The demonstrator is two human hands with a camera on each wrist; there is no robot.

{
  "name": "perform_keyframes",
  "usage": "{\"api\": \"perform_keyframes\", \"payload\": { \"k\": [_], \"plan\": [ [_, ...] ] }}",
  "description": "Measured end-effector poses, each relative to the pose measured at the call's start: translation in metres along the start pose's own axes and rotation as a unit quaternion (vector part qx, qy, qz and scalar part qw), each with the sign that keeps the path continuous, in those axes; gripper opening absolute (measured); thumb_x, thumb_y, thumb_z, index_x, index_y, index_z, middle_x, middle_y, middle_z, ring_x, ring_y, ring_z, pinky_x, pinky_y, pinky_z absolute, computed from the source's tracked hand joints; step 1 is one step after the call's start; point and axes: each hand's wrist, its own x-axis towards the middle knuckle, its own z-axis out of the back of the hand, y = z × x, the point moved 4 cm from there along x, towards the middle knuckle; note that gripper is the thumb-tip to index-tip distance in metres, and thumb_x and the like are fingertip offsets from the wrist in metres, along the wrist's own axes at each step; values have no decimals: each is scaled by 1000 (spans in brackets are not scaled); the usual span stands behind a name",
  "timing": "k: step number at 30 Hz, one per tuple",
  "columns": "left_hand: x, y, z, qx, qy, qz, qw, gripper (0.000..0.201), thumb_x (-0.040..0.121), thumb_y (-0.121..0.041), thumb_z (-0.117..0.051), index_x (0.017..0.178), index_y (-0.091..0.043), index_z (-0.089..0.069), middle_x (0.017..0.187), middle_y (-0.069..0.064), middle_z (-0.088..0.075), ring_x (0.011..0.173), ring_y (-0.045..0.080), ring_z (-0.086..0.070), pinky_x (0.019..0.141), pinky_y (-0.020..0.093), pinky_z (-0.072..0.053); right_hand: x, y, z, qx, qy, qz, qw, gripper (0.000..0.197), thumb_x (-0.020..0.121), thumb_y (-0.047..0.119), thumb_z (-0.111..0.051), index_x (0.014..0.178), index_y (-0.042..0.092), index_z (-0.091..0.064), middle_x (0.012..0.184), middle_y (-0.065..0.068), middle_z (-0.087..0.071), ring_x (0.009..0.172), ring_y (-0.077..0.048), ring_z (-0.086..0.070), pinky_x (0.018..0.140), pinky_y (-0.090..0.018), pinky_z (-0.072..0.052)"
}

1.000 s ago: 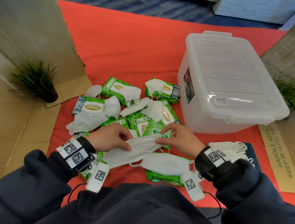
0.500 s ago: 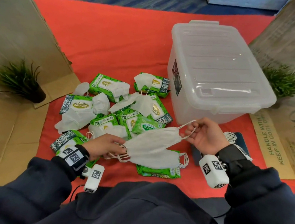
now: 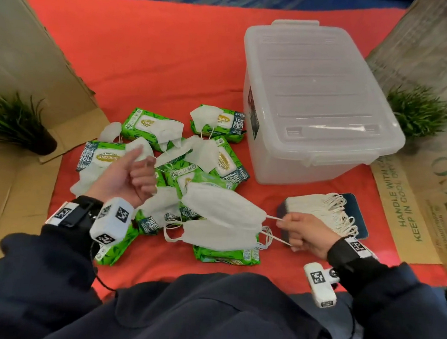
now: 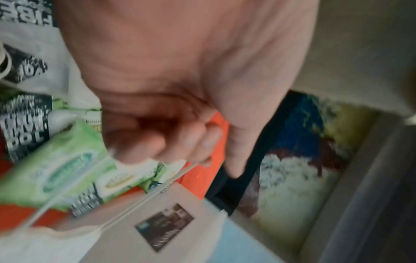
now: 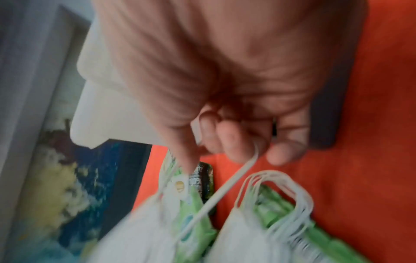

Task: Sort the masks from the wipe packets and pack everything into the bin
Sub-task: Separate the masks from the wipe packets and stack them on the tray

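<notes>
Right hand (image 3: 308,235) curled at the right of the red cloth (image 3: 156,57), pinching the ear loop of a white mask (image 3: 222,205) that hangs stretched toward the left, lifted above the heap. Left hand (image 3: 125,181) raised palm-up over the pile, fingers bent inward around a thin loop at the mask's other end, though blur in the wrist view leaves the grip uncertain. Beneath the lifted mask, a second mask (image 3: 219,236) lying on a green wipe packet (image 3: 226,255). More green packets (image 3: 145,125) and loose masks scattered together in the middle of the cloth. Sorted stack of masks (image 3: 318,207) just beyond the right hand, resting on a dark pad (image 3: 358,209). Clear bin (image 3: 313,96) with lid on, behind the stack, at the right.
</notes>
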Motion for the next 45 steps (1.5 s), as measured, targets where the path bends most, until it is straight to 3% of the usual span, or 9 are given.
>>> {"api": "perform_keyframes", "payload": {
  "k": [4, 11, 14, 20, 26, 31, 37, 40, 45],
  "plan": [
    [9, 37, 23, 310, -103, 36, 945, 29, 94, -4, -64, 75, -19, -48, 52, -7, -28, 40, 7, -22, 42, 18, -20, 13, -12, -10, 140, -108, -17, 984, 27, 97, 9, -62, 80, 22, -46, 55, 2, -35, 47, -14, -33, 51, -27, -36],
    [23, 102, 50, 326, -149, 92, 929, 22, 94, -2, -67, 78, -12, -57, 55, -2, -37, 44, 10, -31, 42, 22, -38, 28, -20, -33, -123, -291, 52, 948, 13, 85, 12, -64, 85, 24, -59, 83, -8, -68, 66, -30, -65, 52, -39, -53],
    [31, 106, 58, 281, -174, 91, 940, 19, 96, -1, -63, 82, -13, -58, 57, -2, -35, 46, 9, -29, 43, 24, -40, 34, -20, -35, -202, -285, 56, 935, 12, 89, 14, -62, 95, 24, -60, 100, -7, -70, 96, -32, -66, 86, -42, -54],
    [34, 102, 58, 322, -207, 57, 922, 10, 92, -6, -70, 101, -7, -67, 64, 4, -58, 52, 14, -50, 52, 28, -51, 42, -29, -39, -270, -187, -14, 944, 35, 92, 11, -56, 126, 20, -51, 117, -15, -65, 106, -35, -64, 87, -40, -55],
    [39, 72, 29, 777, -95, -105, 614, 43, 79, -26, -79, 120, -31, -66, 114, -3, -55, 104, 17, -55, 88, 33, -47, 48, -18, -44, -413, -146, 55, 897, 64, 93, 9, -59, 153, 7, -36, 145, -20, -51, 135, -35, -49, 111, -34, -38],
    [60, 102, 15, 888, 30, -54, 456, 49, 89, -27, -61, 138, -31, -57, 124, 5, -55, 117, 27, -53, 94, 40, -47, 67, -24, -44, -373, -103, 5, 922, 54, 89, 7, -59, 143, 10, -53, 138, -15, -63, 125, -30, -60, 109, -35, -45],
    [63, 104, 30, 926, 33, -99, 362, 27, 89, -34, -62, 113, -24, -71, 114, 4, -55, 108, 27, -52, 80, 36, -44, 61, -22, -38, -394, -112, 12, 912, 18, 89, 14, -63, 97, 12, -80, 101, -14, -77, 98, -29, -70, 84, -30, -51],
    [56, 105, 42, 904, 51, -139, 400, 37, 89, -49, -51, 93, -19, -73, 107, 3, -57, 101, 27, -54, 76, 37, -42, 48, -17, -34, -373, -131, 20, 918, 20, 90, 19, -69, 71, 15, -74, 73, -7, -70, 74, -24, -64, 67, -30, -43],
    [36, 72, 57, 717, -47, -140, 681, 28, 86, -45, -63, 91, -21, -77, 101, -2, -65, 96, 17, -61, 87, 36, -48, 16, 0, -28, 40, -129, 3, 991, 27, 86, 0, -51, 60, 7, -55, 67, -11, -65, 61, -21, -60, 63, -30, -47]
  ]
}}
